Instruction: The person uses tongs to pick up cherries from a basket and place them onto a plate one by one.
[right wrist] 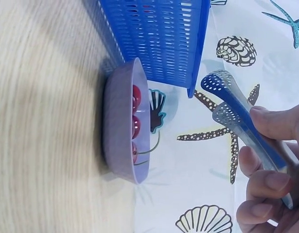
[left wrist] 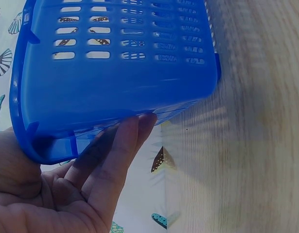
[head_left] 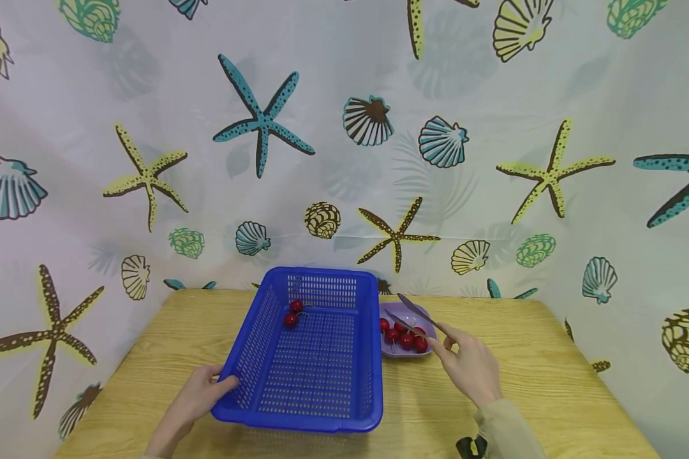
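Note:
My left hand (head_left: 198,395) grips the near left corner of a blue plastic basket (head_left: 307,419), thumb over the rim and fingers against the outer wall. Two red cherries (head_left: 291,320) with stems lie inside, toward the back left. In my right hand (head_left: 469,364) is a pair of metal tongs (right wrist: 244,119) with perforated tips, held between thumb and fingers. The tongs hover over a small purple dish (head_left: 430,317) at the basket's right side, their tips apart with nothing between them. Several cherries (head_left: 406,341) sit in the dish.
A wooden table (head_left: 488,319) carries the basket and dish. Behind and at both sides hangs a white curtain (head_left: 333,178) printed with starfish and shells. The dish stands close against the basket's right wall.

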{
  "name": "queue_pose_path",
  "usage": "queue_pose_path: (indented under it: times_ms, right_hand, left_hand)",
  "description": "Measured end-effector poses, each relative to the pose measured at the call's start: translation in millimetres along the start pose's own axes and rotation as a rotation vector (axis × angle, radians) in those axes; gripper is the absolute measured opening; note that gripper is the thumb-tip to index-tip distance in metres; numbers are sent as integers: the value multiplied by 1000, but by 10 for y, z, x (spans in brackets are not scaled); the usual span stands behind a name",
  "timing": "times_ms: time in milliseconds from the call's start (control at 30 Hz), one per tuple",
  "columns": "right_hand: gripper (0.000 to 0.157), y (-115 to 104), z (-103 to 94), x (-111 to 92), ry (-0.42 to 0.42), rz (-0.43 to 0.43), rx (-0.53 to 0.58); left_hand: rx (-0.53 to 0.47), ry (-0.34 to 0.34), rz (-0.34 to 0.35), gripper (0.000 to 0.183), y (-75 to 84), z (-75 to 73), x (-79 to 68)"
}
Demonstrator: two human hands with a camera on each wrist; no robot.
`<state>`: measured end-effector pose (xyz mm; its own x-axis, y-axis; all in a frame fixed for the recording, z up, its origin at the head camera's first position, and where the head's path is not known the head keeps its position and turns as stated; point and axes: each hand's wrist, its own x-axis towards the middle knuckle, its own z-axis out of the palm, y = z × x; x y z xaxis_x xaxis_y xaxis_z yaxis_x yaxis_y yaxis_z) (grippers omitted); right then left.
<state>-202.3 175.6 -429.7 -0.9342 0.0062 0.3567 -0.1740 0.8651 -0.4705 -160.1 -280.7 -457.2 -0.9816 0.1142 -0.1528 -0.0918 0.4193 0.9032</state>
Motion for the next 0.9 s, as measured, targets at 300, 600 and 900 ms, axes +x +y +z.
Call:
queue_pose_path:
  times_ms: [300,600,900]
  right_hand:
    - [43,-175,-12,124,6,-65,2]
    - [40,-401,7,239,34,-205,-16]
    - [32,-586,92,337,23,-288,-35]
  left_hand:
    - [11,4,17,44,-4,-4,1]
    - [-20,-11,12,46,-19,-17,2]
    - [7,0,7,45,-17,-16,7]
